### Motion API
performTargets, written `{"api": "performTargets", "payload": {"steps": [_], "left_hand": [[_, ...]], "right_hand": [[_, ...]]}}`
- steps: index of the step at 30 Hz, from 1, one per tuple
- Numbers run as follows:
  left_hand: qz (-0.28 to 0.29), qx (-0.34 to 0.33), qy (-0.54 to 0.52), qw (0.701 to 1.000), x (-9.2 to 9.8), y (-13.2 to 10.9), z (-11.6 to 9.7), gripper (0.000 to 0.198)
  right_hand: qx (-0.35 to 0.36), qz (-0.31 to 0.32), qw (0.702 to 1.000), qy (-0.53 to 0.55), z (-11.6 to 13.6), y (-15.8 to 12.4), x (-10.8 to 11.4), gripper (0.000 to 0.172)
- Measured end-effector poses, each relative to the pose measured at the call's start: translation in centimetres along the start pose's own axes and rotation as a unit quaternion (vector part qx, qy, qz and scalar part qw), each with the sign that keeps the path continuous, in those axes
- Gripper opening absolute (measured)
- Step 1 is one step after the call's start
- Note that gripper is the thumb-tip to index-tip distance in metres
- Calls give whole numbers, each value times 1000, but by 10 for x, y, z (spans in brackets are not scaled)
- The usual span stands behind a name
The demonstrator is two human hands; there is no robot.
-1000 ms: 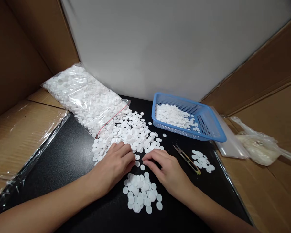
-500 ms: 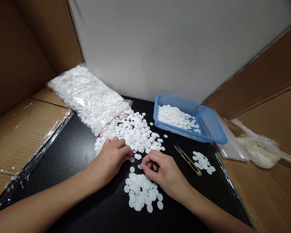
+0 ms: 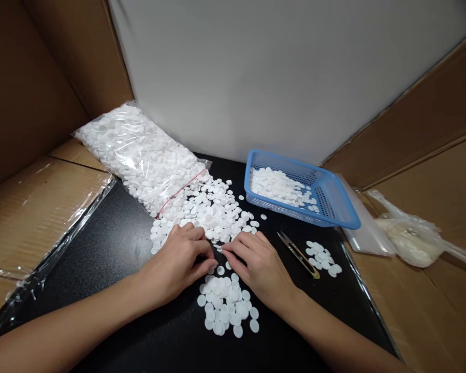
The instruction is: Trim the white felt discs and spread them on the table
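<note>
Small round white discs (image 3: pixel 219 215) spill in a wide heap from the mouth of a clear zip bag (image 3: pixel 140 150) with a red seal line. My left hand (image 3: pixel 182 259) lies at the heap's front edge, thumb and forefinger pinched on a white disc (image 3: pixel 212 270). Facing it, my right hand (image 3: pixel 262 267) has its thumb and fingertips closed at another white disc (image 3: pixel 219 249) by the heap. Nearer me, below both hands, lies a smaller pile of discs (image 3: pixel 227 308). A few single discs sit between this pile and my fingers.
A blue plastic basket (image 3: pixel 295 208) holding many discs stands at the back right. Thread snips (image 3: pixel 298 255) lie right of my right hand, beside a small group of discs (image 3: pixel 323 259). Clear plastic bags (image 3: pixel 415 241) rest on cardboard at far right. A grey wall (image 3: pixel 256 77) rises behind.
My right hand has moved up toward the heap, its fingers reaching to a disc at the edge. My left fingertips have shifted slightly toward me and right, with a disc.
</note>
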State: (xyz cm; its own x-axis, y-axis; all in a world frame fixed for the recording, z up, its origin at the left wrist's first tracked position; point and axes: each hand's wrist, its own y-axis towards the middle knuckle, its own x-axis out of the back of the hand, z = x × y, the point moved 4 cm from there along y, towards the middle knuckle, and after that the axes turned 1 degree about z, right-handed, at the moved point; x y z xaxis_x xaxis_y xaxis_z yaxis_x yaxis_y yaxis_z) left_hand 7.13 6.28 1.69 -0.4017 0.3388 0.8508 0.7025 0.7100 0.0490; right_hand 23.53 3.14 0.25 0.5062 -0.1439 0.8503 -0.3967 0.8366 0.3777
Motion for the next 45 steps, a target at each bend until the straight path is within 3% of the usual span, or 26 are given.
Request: {"api": "performTargets", "payload": {"steps": [4, 8, 13, 19, 23, 26, 30, 33, 37, 40, 45], "left_hand": [[25, 25, -18, 999, 0, 0, -1, 10], [8, 40, -8, 999, 1, 4, 3, 14], [-25, 25, 81, 996, 1, 8, 7, 11], [-52, -16, 170, 984, -4, 14, 8, 5], [-71, -44, 202, 976, -4, 15, 5, 20], [-71, -36, 161, 984, 0, 12, 2, 21], [-14, 20, 17, 1000, 1, 6, -1, 16], [0, 24, -5, 1000, -2, 4, -3, 14], [-18, 21, 11, 1000, -5, 6, 0, 10], [-7, 38, 11, 999, -6, 8, 6, 12], [-35, 37, -14, 999, 6, 9, 9, 20]], "right_hand": [[-60, 24, 996, 65, -1, 2, 4, 16], [-120, 66, 984, 109, -4, 1, 11, 20], [-132, 132, 979, 84, -9, -1, 18, 23], [-33, 50, 998, 8, -2, 2, 15, 12], [25, 27, 999, -32, 0, 1, 3, 15], [23, 11, 999, -25, 0, 1, 5, 20], [-81, 45, 991, 92, -4, 2, 14, 21], [-113, 55, 986, 105, -5, 1, 16, 20], [-28, 29, 999, 27, -2, 0, 10, 12], [34, 19, 998, -45, -1, -1, 2, 15], [56, 13, 995, -79, -3, 2, -3, 25]]}}
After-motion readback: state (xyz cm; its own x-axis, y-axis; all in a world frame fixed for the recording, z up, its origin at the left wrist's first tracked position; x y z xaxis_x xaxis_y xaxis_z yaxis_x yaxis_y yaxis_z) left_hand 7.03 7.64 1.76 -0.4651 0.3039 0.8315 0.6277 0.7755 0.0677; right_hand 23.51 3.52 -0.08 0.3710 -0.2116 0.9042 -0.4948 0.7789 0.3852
